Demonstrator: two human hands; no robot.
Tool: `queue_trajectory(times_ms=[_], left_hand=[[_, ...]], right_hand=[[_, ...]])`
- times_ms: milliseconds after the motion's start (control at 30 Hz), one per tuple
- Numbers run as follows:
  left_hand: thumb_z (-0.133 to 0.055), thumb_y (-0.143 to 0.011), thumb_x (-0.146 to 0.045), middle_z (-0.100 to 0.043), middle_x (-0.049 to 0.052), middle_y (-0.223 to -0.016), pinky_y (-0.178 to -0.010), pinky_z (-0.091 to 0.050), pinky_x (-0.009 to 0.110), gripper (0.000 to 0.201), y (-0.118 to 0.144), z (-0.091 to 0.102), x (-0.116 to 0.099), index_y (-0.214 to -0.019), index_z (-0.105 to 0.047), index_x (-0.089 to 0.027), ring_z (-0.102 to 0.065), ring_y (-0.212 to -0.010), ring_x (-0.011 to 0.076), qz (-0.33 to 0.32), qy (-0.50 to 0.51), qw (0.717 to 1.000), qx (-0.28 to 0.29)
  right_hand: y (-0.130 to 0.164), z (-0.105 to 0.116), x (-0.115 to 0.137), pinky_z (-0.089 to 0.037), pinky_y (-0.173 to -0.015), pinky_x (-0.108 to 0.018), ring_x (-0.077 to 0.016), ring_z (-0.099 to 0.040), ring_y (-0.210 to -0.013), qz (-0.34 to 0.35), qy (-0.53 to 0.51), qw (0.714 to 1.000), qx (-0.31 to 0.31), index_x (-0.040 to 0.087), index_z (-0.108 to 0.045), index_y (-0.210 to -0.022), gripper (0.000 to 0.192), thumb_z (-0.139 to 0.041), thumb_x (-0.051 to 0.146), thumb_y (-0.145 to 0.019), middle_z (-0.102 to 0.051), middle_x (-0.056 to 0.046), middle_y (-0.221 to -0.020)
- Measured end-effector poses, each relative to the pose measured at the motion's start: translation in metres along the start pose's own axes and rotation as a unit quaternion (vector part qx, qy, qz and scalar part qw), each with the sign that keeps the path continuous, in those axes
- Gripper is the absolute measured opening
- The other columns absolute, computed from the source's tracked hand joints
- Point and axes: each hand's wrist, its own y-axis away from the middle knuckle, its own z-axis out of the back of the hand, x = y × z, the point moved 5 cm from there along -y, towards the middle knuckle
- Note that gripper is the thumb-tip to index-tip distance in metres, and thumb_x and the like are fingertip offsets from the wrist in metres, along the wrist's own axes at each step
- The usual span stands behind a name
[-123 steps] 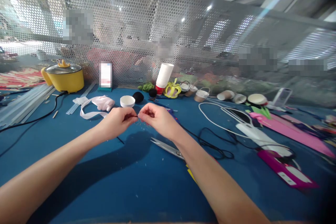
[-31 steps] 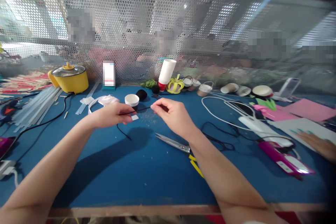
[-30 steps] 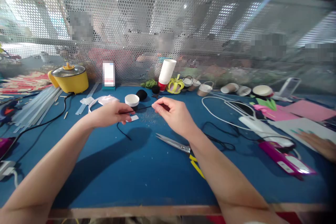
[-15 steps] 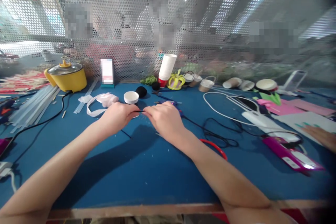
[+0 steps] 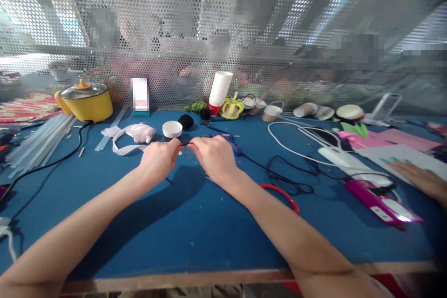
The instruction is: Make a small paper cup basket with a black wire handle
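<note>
A thin black strip point(image 5: 185, 144) runs between my two hands, pinched at either end; its exact kind is too small to make out. My left hand point(image 5: 159, 160) closes on its left end and my right hand point(image 5: 214, 156) on its right end, both raised over the blue table. Just beyond them stand a white paper cup point(image 5: 172, 129) and a black ball point(image 5: 186, 121). A blue glue gun point(image 5: 230, 142) lies behind my right hand. Left of the cup rests a bundle of white ribbon point(image 5: 141, 132).
A yellow electric pot point(image 5: 85, 101) and clear glue sticks point(image 5: 38, 142) are at the left. Along the back stand stacked paper cups point(image 5: 221, 88) and a phone point(image 5: 140, 95). A purple power strip point(image 5: 382, 202), cables and another person's hand point(image 5: 415, 174) are at the right.
My hands stay pinched on the black strip and have shifted only slightly. The whole view has moved a little to the left. The other person's hand reaches farther in at the right.
</note>
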Motion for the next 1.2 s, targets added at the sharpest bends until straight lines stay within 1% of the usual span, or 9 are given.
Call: queue_trajectory(times_ms=[167, 333, 400, 467, 567, 800, 867, 1033, 1200], left_hand=[[-0.032, -0.086, -0.024, -0.067, 0.009, -0.065, -0.052, -0.039, 0.028, 0.028, 0.0, -0.002, 0.001, -0.086, -0.058, -0.013, -0.06, -0.056, 0.0201, 0.041, 0.037, 0.998, 0.007], [-0.035, -0.085, -0.024, -0.065, 0.006, -0.061, -0.053, -0.04, 0.025, 0.023, 0.0, -0.005, -0.001, -0.079, -0.054, -0.013, -0.057, -0.051, 0.0138, 0.07, 0.219, 0.971, 0.059], [-0.036, -0.085, -0.029, -0.065, 0.005, -0.065, -0.053, -0.041, 0.024, 0.024, -0.001, -0.005, 0.0, -0.078, -0.053, -0.014, -0.057, -0.052, 0.0125, 0.071, 0.322, 0.937, 0.114], [-0.034, -0.085, -0.033, -0.066, 0.006, -0.07, -0.051, -0.039, 0.023, 0.028, 0.0, -0.005, 0.004, -0.082, -0.055, -0.013, -0.058, -0.054, 0.0122, 0.089, 0.425, 0.878, 0.199], [-0.047, -0.08, -0.037, -0.062, 0.003, -0.066, -0.052, -0.037, 0.022, 0.029, -0.001, -0.002, 0.011, -0.08, -0.06, -0.011, -0.053, -0.055, 0.0089, 0.079, 0.538, 0.801, 0.252], [-0.064, -0.068, -0.036, -0.046, -0.004, -0.052, -0.046, -0.028, 0.019, 0.028, -0.004, -0.009, 0.016, -0.081, -0.062, -0.011, -0.038, -0.048, 0.0049, 0.091, 0.665, 0.702, 0.238], [-0.065, -0.068, -0.035, -0.047, -0.004, -0.053, -0.047, -0.028, 0.019, 0.027, -0.005, -0.01, 0.014, -0.08, -0.061, -0.012, -0.039, -0.049, 0.0051, 0.082, 0.678, 0.695, 0.225], [-0.067, -0.066, -0.033, -0.053, -0.003, -0.06, -0.048, -0.031, 0.02, 0.023, -0.007, -0.014, 0.012, -0.074, -0.059, -0.013, -0.043, -0.051, 0.0054, 0.038, 0.649, 0.738, 0.179], [-0.07, -0.062, -0.033, -0.055, -0.002, -0.06, -0.048, -0.033, 0.02, 0.026, -0.009, -0.017, 0.012, -0.072, -0.058, -0.012, -0.045, -0.051, 0.0053, 0.04, 0.652, 0.739, 0.162]], right_hand=[[0.0, -0.002, -0.004, -0.025, -0.056, -0.027, -0.0129, -0.057, -0.055, -0.011, 0.006, 0.999, -0.048, 0.017, -0.062, -0.072, 0.03, -0.041, 0.03, -0.089, -0.066, -0.002, -0.06], [0.0, -0.006, -0.012, -0.026, -0.056, -0.027, -0.0123, -0.056, -0.053, -0.014, 0.003, 0.997, -0.074, 0.017, -0.062, -0.068, 0.037, -0.039, 0.036, -0.089, -0.065, -0.002, -0.058], [-0.002, -0.006, -0.014, -0.026, -0.056, -0.027, -0.0124, -0.057, -0.054, 0.002, -0.012, 0.997, -0.07, 0.017, -0.062, -0.066, 0.037, -0.04, 0.038, -0.088, -0.065, -0.001, -0.058], [-0.003, -0.006, -0.013, -0.028, -0.058, -0.027, -0.0127, -0.059, -0.058, 0.026, -0.038, 0.997, -0.061, 0.017, -0.063, -0.067, 0.036, -0.042, 0.038, -0.087, -0.066, -0.002, -0.061], [-0.004, -0.003, -0.011, -0.031, -0.06, -0.026, -0.0132, -0.061, -0.064, 0.048, -0.082, 0.994, -0.057, 0.017, -0.065, -0.073, 0.03, -0.046, 0.037, -0.086, -0.069, -0.002, -0.069], [-0.008, 0.002, -0.017, -0.04, -0.067, -0.026, -0.0167, -0.064, -0.077, 0.039, -0.144, 0.986, -0.071, 0.015, -0.066, -0.085, 0.019, -0.053, 0.028, -0.083, -0.071, -0.004, -0.084], [-0.008, 0.002, -0.019, -0.042, -0.067, -0.026, -0.0168, -0.065, -0.076, 0.024, -0.157, 0.985, -0.062, 0.017, -0.067, -0.084, 0.019, -0.052, 0.029, -0.083, -0.071, -0.004, -0.085], [-0.006, 0.0, -0.023, -0.046, -0.064, -0.022, -0.0142, -0.066, -0.071, -0.035, -0.249, 0.967, -0.039, 0.02, -0.067, -0.086, 0.018, -0.051, 0.028, -0.084, -0.071, -0.002, -0.081], [-0.006, 0.004, -0.024, -0.048, -0.068, -0.023, -0.0143, -0.066, -0.074, -0.05, -0.306, 0.949, -0.061, 0.019, -0.066, -0.087, 0.015, -0.057, 0.027, -0.079, -0.071, -0.003, -0.084]])
